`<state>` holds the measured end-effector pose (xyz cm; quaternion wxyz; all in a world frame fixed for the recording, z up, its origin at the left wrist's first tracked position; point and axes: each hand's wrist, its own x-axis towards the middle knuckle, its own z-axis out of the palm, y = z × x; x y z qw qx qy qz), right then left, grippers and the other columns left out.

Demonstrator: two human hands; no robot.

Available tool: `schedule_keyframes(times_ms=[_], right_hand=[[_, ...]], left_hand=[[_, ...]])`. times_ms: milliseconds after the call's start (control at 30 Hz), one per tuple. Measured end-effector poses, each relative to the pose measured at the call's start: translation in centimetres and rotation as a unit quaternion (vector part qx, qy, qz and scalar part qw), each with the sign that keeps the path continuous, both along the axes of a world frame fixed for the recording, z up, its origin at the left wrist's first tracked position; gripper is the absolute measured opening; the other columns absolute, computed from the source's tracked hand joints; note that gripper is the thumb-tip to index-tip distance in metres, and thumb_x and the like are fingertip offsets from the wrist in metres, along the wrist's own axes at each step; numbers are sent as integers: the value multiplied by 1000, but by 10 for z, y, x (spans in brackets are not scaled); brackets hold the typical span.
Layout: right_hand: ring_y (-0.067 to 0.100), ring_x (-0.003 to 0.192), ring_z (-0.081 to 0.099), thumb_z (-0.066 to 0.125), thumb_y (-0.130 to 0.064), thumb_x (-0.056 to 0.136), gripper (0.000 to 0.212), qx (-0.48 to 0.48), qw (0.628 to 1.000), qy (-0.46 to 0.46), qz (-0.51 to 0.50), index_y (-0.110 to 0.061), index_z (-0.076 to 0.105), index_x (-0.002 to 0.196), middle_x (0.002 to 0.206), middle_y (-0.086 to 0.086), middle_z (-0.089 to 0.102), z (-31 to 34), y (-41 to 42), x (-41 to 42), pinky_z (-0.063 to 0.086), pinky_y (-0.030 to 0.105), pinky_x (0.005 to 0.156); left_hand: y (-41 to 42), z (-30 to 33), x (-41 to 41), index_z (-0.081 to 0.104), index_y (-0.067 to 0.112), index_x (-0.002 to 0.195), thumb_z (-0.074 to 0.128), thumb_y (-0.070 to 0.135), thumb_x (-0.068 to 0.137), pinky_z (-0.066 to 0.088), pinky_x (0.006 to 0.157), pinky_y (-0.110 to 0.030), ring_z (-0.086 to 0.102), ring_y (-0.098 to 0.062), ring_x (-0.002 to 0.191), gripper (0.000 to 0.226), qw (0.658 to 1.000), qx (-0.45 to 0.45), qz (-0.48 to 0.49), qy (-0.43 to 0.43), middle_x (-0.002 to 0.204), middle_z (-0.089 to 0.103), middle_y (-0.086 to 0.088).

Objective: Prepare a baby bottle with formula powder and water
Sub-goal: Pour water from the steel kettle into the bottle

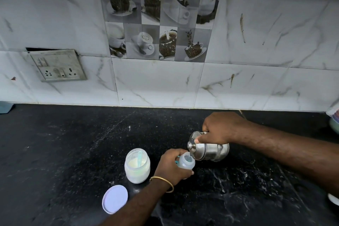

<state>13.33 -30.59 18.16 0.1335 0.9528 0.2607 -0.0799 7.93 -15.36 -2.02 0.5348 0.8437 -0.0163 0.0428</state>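
A small translucent baby bottle (186,162) stands open on the black counter, and my left hand (171,167) grips its side. My right hand (221,127) grips a steel jug (209,150) tilted on its side, its lidded mouth right over the bottle's opening, my thumb pressing on the lid. To the left stands an open glass jar (137,165) of white formula powder with a pale blue scoop (139,159) standing in it. The jar's white lid (115,199) lies flat on the counter in front of it.
The black stone counter (73,143) runs wide to the left and toward the back wall of marble tiles. A wall socket plate (56,65) sits at the left. Partly cut-off containers show at the right edge (334,121) and a blue thing at the left edge (5,107).
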Motion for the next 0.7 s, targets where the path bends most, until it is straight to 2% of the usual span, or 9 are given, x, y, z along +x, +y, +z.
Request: schedule_keyframes(times_ms=[233,400,533,700], right_hand=[[15,61,49,54,-66,87,55,-4,1000,-7,3,-15,58,66,62,-4,52,2,3,-3,33,25,52],[18,69,54,53,-65,88,49,-18,1000,-11,8,-19,63,74,65,-6,52,3,5,-6,33,25,52],[20,74,60,52,-66,87,54,-17,1000,-18,12,-16,71,83,72,-5,60,2,5,-6,35,24,53],[18,71,59,53,-64,87,51,-18,1000,-16,9,-17,73,83,73,-4,63,4,6,-8,38,25,54]], left_hand=[[0,0,1,71,37,99,90,34,48,51,83,-19,63,-2,95,54,1000,11,-4,-3,101,65,14],[0,3,1,62,47,87,93,25,51,44,75,-6,61,1,88,52,1000,3,3,9,97,63,17],[-1,4,1,60,50,85,93,24,51,44,74,-8,61,2,87,54,1000,-3,3,16,97,63,15],[-1,4,1,61,48,86,93,23,52,43,71,-3,62,0,89,53,1000,-7,5,20,100,65,12]])
